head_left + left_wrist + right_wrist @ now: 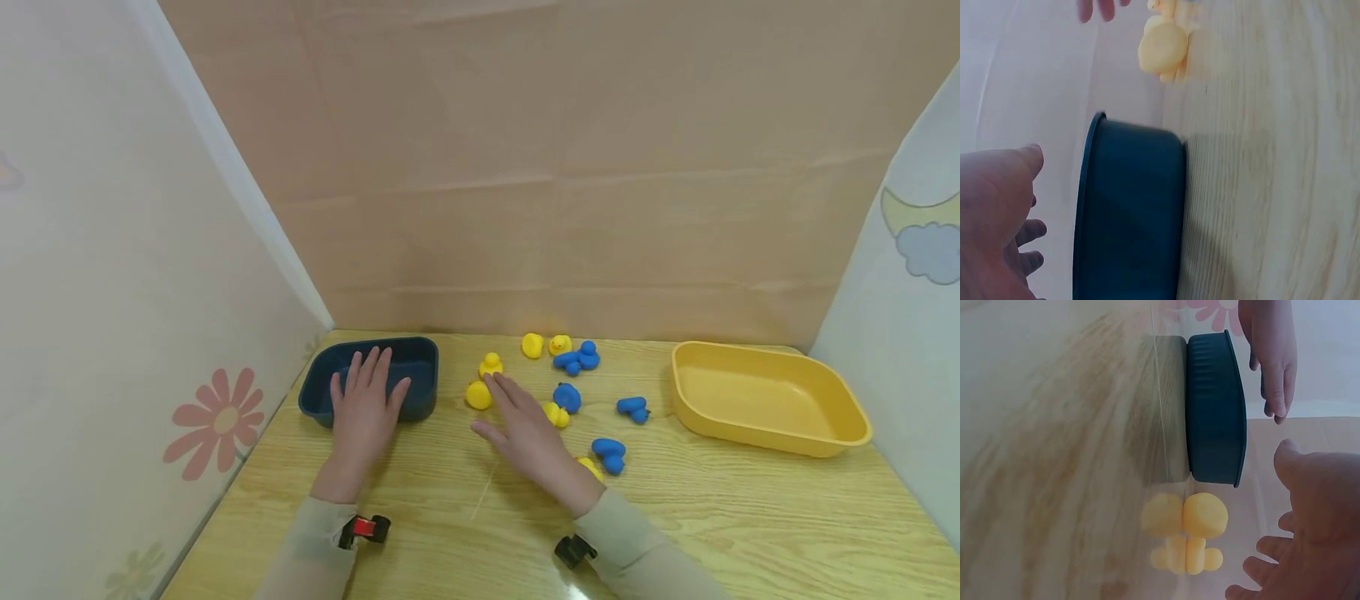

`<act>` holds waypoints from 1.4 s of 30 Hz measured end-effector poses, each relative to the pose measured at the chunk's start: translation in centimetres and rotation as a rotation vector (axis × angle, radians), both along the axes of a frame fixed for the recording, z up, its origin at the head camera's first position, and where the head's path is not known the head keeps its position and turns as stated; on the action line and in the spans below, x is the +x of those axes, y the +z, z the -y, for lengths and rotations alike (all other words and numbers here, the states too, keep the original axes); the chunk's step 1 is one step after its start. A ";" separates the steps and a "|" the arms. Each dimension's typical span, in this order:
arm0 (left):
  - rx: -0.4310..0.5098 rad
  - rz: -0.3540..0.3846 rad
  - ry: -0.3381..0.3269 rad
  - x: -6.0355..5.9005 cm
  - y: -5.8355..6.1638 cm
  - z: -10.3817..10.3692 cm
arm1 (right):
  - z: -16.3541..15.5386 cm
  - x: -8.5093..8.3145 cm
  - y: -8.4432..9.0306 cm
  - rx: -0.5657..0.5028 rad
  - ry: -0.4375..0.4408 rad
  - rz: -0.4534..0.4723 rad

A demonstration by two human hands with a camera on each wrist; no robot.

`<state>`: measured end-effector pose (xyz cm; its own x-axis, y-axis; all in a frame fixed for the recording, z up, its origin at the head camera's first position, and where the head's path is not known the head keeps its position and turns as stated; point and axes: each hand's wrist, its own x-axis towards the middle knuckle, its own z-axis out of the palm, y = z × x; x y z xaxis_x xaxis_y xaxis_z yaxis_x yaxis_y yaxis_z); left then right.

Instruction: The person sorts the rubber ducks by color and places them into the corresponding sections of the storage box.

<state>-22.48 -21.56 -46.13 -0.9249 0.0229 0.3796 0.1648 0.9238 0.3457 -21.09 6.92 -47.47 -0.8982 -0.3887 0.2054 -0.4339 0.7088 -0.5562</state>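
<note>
While the left hand [363, 408] lies over the dark blue tub [420, 358] with its fingers straight and a little spread, holding nothing, the right hand [525, 433] hangs low over the wooden table [450, 517] with its fingers flat and loose, and it holds nothing too. Its fingertips are just beside two yellow ducks [484, 382], one behind the other, right next to the blue tub. So this looks like the reaching step, with no toy picked up yet. The next move would need the right fingers to curl round the near duck and lift it. More yellow ducks and some blue ducks [577, 359] are scattered further right, and one small yellow duck [589, 467] peeks out from under the right wrist. A big yellow tub [765, 400] sits at the far right, well apart from the hands. The head view shows the whole table and both tubs. The left wrist view shows only the blue tub's side [1132, 212], the thumb [1022, 162] and one blurry duck [1163, 53]. The right wrist view shows the two ducks [1188, 531] very near the tub wall, but I cannot tell if they touch.
</note>
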 end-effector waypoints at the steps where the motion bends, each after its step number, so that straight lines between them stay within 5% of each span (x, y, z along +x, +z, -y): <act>1: 0.007 -0.004 0.003 0.0 0.0 0.3 | 0.1 -0.1 -0.1 -0.006 0.001 0.010; 27: 0.150 -0.049 0.159 -1.2 -2.0 7.1 | 1.4 -2.9 -1.8 -0.258 -0.059 0.230; 42: 0.351 -0.031 0.192 -1.2 -2.7 9.8 | 1.3 -4.2 -2.7 -0.229 -0.085 0.264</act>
<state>-23.69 -31.37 -48.85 -0.8879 -0.2848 0.3614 0.0162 0.7656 0.6431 -25.33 5.65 -50.19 -0.9589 -0.2814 0.0351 -0.1992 0.5804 -0.7896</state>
